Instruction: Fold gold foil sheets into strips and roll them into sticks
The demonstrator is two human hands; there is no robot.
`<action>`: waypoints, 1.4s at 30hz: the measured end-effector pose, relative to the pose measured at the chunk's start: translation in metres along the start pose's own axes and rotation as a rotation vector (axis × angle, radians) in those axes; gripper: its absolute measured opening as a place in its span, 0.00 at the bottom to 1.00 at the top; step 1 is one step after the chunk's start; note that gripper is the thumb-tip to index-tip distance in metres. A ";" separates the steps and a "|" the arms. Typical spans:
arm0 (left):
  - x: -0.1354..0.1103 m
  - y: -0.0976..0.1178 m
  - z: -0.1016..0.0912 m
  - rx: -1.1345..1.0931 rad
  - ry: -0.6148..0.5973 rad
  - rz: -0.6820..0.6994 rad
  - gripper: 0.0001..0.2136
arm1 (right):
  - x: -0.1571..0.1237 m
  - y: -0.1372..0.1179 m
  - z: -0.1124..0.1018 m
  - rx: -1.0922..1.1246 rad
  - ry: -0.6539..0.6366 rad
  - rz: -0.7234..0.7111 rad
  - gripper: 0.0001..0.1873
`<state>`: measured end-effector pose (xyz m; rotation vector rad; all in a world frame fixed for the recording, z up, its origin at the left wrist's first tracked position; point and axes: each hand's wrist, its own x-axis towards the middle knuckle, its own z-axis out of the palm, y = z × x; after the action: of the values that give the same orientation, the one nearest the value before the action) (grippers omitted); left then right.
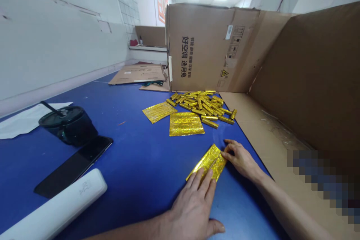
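While the crinkled, shiny gold foil sheet is lying aslant on the blue tabletop between the person's two hands, its long axis is running from near left to far right, and a dark crease line is following roughly the same direction. The left hand is covering part of the near end; its fingers are stretching out straight and slightly apart, resting on the foil rather than gripping it, and they are pointing toward the far end. From those fingertips, the bare part of the sheet is extending forward and a little to the right. The right hand is resting on the other side, its fingers curling inward and touching the sheet's right edge near the far end; whether they are pinching the foil or only meeting it, one cannot tell. For that far right edge, the right hand is therefore being the nearer one, with the sheet lying just to the left of its fingertips. Beyond both hands, a flat gold foil panel and a second, tilted gold foil panel are lying apart from the sheet, next to a loose heap of narrow gold pieces
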<state>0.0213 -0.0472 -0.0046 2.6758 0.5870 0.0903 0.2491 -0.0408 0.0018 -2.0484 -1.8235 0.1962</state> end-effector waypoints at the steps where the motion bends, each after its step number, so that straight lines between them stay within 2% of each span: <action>1: 0.000 0.000 0.000 -0.003 -0.004 -0.001 0.38 | 0.001 0.000 0.001 -0.010 0.002 -0.006 0.09; 11: -0.001 0.001 0.001 0.015 -0.016 0.006 0.38 | -0.003 0.004 0.009 -0.083 0.071 -0.029 0.08; 19: -0.001 0.009 -0.002 0.063 -0.059 0.031 0.40 | 0.006 0.012 0.017 -0.140 0.055 -0.022 0.25; 25: -0.001 0.012 -0.011 0.045 -0.050 0.023 0.39 | 0.015 0.010 0.019 -0.150 0.023 -0.040 0.30; 33: -0.001 0.010 -0.009 0.056 -0.015 0.046 0.39 | 0.015 0.011 0.018 -0.156 0.079 -0.003 0.31; 36: 0.000 0.011 -0.009 0.076 0.006 0.043 0.38 | 0.004 0.000 0.010 -0.145 0.109 -0.015 0.25; 39: 0.000 0.012 -0.009 0.085 0.022 0.050 0.38 | -0.020 -0.024 -0.002 -0.036 0.016 -0.174 0.20; 42: 0.001 0.011 -0.008 0.090 0.050 0.061 0.36 | -0.047 -0.047 -0.009 0.070 -0.221 -0.339 0.22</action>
<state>0.0254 -0.0534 0.0071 2.7860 0.5363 0.1513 0.2020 -0.0844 0.0211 -1.6933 -2.2291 0.3967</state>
